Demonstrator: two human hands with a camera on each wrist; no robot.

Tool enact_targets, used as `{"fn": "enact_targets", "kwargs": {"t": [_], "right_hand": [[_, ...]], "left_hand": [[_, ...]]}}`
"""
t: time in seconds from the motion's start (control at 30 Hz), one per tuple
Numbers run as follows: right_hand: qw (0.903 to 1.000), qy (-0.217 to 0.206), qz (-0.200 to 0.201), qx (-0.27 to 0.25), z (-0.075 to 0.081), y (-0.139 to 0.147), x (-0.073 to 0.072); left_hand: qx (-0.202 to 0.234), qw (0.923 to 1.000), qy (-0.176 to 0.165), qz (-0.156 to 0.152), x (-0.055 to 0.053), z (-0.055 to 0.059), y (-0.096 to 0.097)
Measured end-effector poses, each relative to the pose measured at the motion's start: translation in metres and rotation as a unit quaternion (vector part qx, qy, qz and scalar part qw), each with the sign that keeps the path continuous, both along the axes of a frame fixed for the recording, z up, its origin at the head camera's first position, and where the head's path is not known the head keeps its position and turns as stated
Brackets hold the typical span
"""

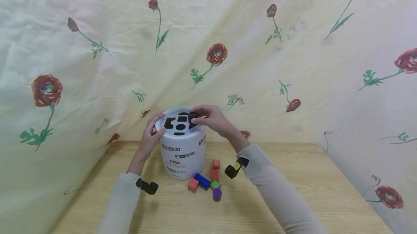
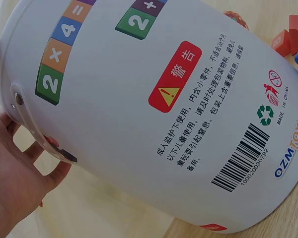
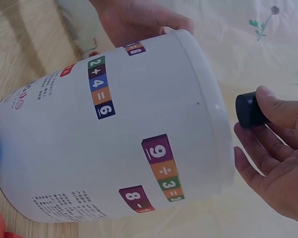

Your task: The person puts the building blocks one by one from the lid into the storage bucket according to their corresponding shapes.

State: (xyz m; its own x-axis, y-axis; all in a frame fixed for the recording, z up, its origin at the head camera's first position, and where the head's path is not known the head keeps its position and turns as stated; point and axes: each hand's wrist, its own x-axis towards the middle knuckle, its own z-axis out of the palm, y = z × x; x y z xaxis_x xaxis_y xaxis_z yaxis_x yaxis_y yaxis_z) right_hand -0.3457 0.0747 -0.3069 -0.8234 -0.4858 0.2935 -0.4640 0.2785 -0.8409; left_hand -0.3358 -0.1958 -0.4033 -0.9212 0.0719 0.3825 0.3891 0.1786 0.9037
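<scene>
A white bucket (image 1: 193, 161) with printed sums stands upright on the table, its lid (image 1: 188, 132) cut with several dark shaped holes. My left hand (image 1: 151, 134) grips the bucket's upper left side, fingers over the rim and thumb at the near edge. Between the thumb and fingers of my right hand (image 1: 211, 118), a black cylinder block (image 3: 249, 110) is pinched. That hand is over the right part of the lid, and in the right wrist view the block shows just beyond the rim. The lid's holes are hidden in both wrist views.
Loose blocks lie at the bucket's front right: a blue cylinder (image 1: 202, 181), a purple cylinder (image 1: 217, 195), a green block (image 1: 215, 185) and several red blocks (image 1: 193, 185). They rest on the wooden table (image 1: 277, 190). A flowered cloth (image 1: 182, 64) hangs close behind.
</scene>
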Motion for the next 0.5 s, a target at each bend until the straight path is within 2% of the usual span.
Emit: {"fn": "enact_targets", "kwargs": {"t": [0.23,0.5], "right_hand": [[0.9998,-0.018,-0.006,0.004,-0.001,-0.013,-0.003],[0.9995,-0.014,0.002,0.027,-0.004,-0.023,-0.005]], "left_hand": [[0.0,1.0,0.001,-0.002,0.0,-0.001,0.0],[-0.002,1.0,0.002,-0.003,-0.001,-0.001,0.0]]}}
